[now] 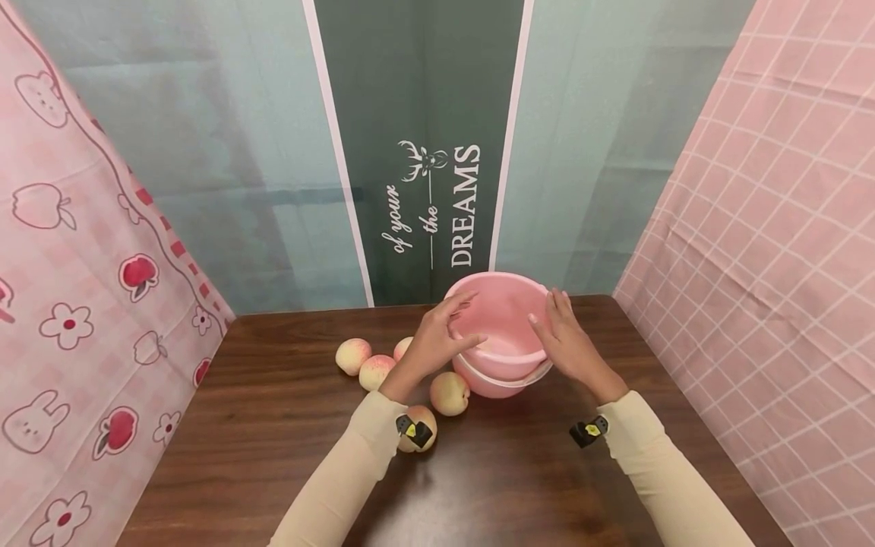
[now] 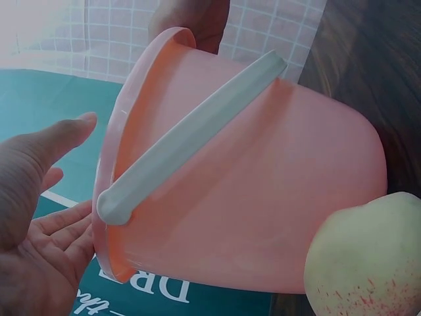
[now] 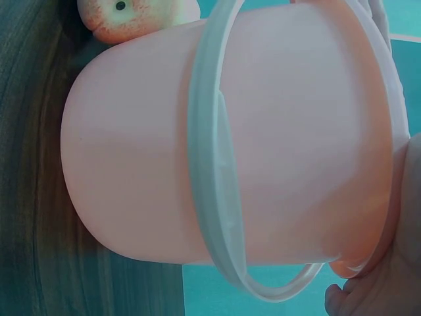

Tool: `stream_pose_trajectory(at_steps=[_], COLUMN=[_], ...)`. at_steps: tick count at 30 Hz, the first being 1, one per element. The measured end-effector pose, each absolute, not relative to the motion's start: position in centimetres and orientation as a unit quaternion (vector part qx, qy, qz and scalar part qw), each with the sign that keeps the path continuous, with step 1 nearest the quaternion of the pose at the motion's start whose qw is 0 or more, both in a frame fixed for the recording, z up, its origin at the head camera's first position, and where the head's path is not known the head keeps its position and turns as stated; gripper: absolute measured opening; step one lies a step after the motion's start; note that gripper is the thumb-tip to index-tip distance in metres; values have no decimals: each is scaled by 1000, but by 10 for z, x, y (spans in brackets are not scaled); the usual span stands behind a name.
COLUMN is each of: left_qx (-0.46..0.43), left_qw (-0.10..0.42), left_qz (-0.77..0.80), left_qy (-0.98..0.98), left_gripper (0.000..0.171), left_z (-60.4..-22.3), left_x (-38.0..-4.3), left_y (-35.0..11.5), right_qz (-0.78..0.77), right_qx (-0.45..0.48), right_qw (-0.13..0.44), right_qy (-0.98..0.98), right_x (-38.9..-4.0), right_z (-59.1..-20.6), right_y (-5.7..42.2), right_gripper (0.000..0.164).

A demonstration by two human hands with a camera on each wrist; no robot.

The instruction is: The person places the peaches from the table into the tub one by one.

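A pink bucket (image 1: 495,386) with a white handle (image 2: 197,135) stands upright near the back edge of the table, its mouth facing up. At the left of its rim is my left hand (image 1: 437,334), fingers extended and loosely spread. The left wrist view shows that thumb apart from the rim, with the fingers right at its edge. My right hand (image 1: 573,346) touches the rim on the right side, its fingers fairly straight. Hanging low, the handle crosses the front of the bucket. One peach (image 1: 450,393) sits close to the bucket's front left.
Several more peaches, among them one at the far left (image 1: 353,356) and one under the left wrist (image 1: 427,418), lie on the brown wooden table (image 1: 519,471). A green printed cloth (image 1: 424,91) hangs behind. Pink cloths (image 1: 772,251) flank both sides.
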State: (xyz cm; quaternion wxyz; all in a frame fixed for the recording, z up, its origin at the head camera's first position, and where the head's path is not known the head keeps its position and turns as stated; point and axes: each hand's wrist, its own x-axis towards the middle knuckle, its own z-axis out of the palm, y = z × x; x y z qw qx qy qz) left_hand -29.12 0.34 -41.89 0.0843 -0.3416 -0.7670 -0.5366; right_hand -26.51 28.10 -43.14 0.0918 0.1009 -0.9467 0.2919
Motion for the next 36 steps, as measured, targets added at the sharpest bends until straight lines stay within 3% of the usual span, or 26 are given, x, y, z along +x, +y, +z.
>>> stream_pose_trajectory(at_steps=[36], left_qx=[-363], left_qw=[90], left_qz=[-564], left_qy=[-736], left_gripper=[67], left_z=[-426], left_x=[-286], left_y=[-22], right_qz=[286], right_qx=[100], right_qw=[88], right_qy=[-949], right_x=[-264], right_z=[-428], right_y=[279], right_gripper=[80])
